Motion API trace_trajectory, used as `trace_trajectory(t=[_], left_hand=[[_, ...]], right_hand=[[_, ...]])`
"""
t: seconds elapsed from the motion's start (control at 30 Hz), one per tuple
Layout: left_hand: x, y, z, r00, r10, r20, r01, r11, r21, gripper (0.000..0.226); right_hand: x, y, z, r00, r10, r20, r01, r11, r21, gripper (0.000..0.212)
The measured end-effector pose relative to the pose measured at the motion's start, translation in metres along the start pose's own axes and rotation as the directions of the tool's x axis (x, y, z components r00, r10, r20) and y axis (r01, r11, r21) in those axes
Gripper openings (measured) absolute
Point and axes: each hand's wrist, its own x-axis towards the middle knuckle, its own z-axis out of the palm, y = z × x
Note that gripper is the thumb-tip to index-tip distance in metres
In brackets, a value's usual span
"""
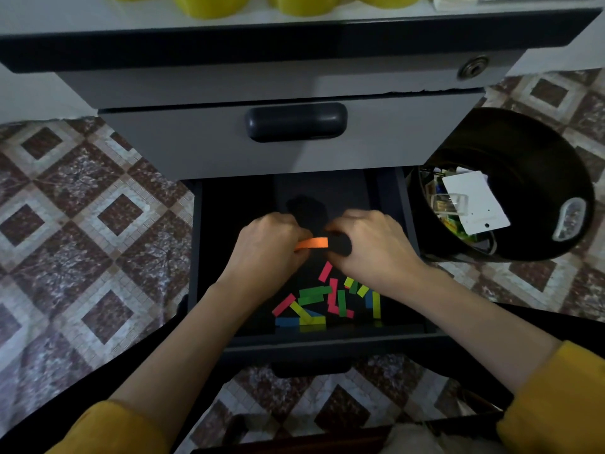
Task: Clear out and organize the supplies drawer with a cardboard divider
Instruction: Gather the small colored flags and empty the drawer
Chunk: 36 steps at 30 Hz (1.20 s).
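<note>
I'm at the clearing-out step: my left hand pinches one end of an orange strip over the middle of the open drawer. The strip lies level, its long axis running left to right, and its free end points at my right hand; those fingers are curled there, but I cannot tell what they grip. Next, I judge, it must come out, then the loose coloured strips near the drawer's front
</note>
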Motion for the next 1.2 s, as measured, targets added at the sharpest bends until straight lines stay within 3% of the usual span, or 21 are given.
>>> trace_trajectory(t=[0.27,0.37,0.57,0.7,0.87,1.2], left_hand=[[0.001,0.000,0.001,0.995,0.088,-0.045,-0.089,0.996,-0.024,0.014],[0.003,-0.005,0.000,0.999,0.035,0.037,-0.034,0.999,-0.012,0.019],[0.004,-0.008,0.001,0.998,0.057,-0.009,-0.057,0.998,-0.009,0.017],[0.004,-0.012,-0.003,0.997,0.071,-0.023,-0.071,0.996,-0.044,0.014],[0.008,-0.012,-0.012,0.998,0.044,0.039,-0.043,0.999,-0.006,0.020],[0.002,0.013,-0.052,0.999,-0.013,0.030,0.014,1.000,-0.022,0.021]], right_hand=[[0.001,0.003,0.007,0.997,-0.069,-0.043,0.074,0.986,0.147,0.009],[0.001,0.005,0.007,0.997,-0.070,-0.028,0.074,0.985,0.154,0.010],[0.001,0.007,0.010,0.990,-0.094,-0.102,0.115,0.968,0.223,0.024],[0.001,0.008,0.012,0.967,-0.201,-0.154,0.229,0.953,0.196,0.009],[0.001,0.011,0.010,0.959,-0.242,-0.146,0.267,0.946,0.184,0.015],[-0.014,0.008,-0.018,0.880,-0.275,-0.388,0.373,0.906,0.202,0.015]])
